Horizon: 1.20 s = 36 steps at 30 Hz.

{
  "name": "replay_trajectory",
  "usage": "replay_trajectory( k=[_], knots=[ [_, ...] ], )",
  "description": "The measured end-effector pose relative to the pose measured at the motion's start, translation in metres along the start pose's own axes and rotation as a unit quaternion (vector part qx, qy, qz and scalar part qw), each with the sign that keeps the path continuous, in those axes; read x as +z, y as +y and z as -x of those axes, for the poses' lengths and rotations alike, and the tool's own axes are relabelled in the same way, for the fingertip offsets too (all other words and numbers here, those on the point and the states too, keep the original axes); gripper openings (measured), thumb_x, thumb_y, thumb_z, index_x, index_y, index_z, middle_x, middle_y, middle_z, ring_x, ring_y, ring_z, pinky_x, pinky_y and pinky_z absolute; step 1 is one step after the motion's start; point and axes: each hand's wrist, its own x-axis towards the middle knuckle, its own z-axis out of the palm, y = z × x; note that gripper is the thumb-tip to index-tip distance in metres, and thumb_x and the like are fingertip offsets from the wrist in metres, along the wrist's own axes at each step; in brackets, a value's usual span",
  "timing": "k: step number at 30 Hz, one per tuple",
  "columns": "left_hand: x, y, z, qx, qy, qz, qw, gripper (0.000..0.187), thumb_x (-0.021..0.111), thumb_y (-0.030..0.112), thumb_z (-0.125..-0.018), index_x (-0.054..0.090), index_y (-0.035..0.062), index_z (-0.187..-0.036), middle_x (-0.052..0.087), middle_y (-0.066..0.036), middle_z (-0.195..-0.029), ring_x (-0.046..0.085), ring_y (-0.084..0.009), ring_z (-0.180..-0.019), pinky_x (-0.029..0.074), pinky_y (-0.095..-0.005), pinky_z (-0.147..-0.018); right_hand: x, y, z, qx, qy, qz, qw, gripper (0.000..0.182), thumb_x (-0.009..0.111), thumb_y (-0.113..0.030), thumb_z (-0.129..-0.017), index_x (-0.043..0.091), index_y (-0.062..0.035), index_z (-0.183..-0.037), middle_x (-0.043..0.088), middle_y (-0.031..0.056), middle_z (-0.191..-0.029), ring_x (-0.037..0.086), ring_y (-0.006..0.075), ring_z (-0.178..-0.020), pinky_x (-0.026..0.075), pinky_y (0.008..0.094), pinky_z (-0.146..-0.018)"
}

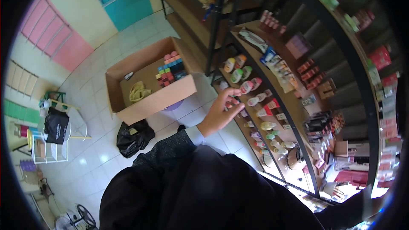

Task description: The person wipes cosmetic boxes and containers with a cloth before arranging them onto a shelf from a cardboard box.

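Observation:
My left hand [218, 113] reaches from a dark sleeve with a light cuff toward the shelf rack on the right. Its thumb and fingers are apart and slightly curled, and I see nothing held in them. Closest to the fingertips is a bottle with a pink-red label [246, 87]. Beside it stand green-labelled bottles [237, 75] and a yellow bottle [229, 64], with white bottles [253, 101] on the nearer side. My right sleeve [347, 213] stretches to the lower right edge, where the hand is too dark and blurred to make out.
An open cardboard box [155, 102] holds several stacked colourful small boxes [170, 70] and a yellowish bundle [139, 91]. A black plastic bag [135, 138] lies on the tiled floor. Dark rack posts [217, 25] stand close by. A white rack [51, 151] is at the left.

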Motion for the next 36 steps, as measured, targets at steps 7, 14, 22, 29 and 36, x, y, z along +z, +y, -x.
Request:
replay_trajectory(
  k=[7,14,22,29,36],
  knots=[
    [-0.153,-0.065,0.003,-0.080,0.213,-0.090,0.970,0.037,0.063,0.016,-0.079,0.048,0.0041,-0.110,0.053,-0.006,-0.103,0.052,-0.0108,-0.082,0.042,-0.0245,-0.068,0.150,-0.328,0.057,-0.042,-0.384,-0.547,0.743,0.025,0.064,-0.007,-0.076,0.060,-0.0016,-0.100,0.060,0.0088,-0.097,0.058,0.0139,-0.085,0.046,0.0258,-0.076],
    [-0.344,-0.137,-0.037,-0.114,0.373,-0.163,0.906,0.033,0.062,0.013,-0.077,0.051,0.0015,-0.106,0.055,-0.009,-0.100,0.053,-0.0148,-0.079,0.045,-0.0279,-0.071,0.290,-0.612,0.129,-0.171,-0.576,-0.569,0.562,0.027,0.065,-0.014,-0.076,0.060,-0.0010,-0.100,0.064,0.0095,-0.088,0.060,0.0152,-0.083,0.047,0.0262,-0.072],
    [-0.439,-0.228,-0.111,-0.158,0.259,-0.276,0.912,0.034,0.062,0.012,-0.072,0.055,0.0012,-0.104,0.057,-0.016,-0.102,0.058,-0.0238,-0.086,0.046,-0.0314,-0.077,0.444,-0.829,0.186,-0.192,-0.533,-0.471,0.676,0.032,0.068,-0.012,-0.070,0.060,-0.0038,-0.100,0.064,0.0158,-0.088,0.062,0.0280,-0.082,0.048,0.0343,-0.072],
    [-0.453,-0.297,-0.169,-0.129,0.093,-0.385,0.909,0.039,0.060,0.009,-0.071,0.055,0.0050,-0.110,0.053,-0.019,-0.111,0.053,-0.0349,-0.099,0.043,-0.0379,-0.086,0.513,-0.912,0.234,-0.281,-0.504,-0.367,0.730,0.025,0.053,-0.007,-0.076,0.061,-0.0102,-0.100,0.059,0.0191,-0.094,0.057,0.0355,-0.091,0.047,0.0404,-0.077],
    [-0.447,-0.338,-0.190,-0.117,-0.077,-0.470,0.871,0.045,0.054,0.001,-0.069,0.053,0.0067,-0.113,0.050,-0.017,-0.120,0.050,-0.0352,-0.105,0.041,-0.0369,-0.091,0.538,-0.937,0.262,-0.405,-0.473,-0.222,0.750,0.018,0.051,-0.006,-0.078,0.061,-0.0027,-0.092,0.059,0.0200,-0.093,0.059,0.0315,-0.090,0.052,0.0363,-0.071]
  ],
)
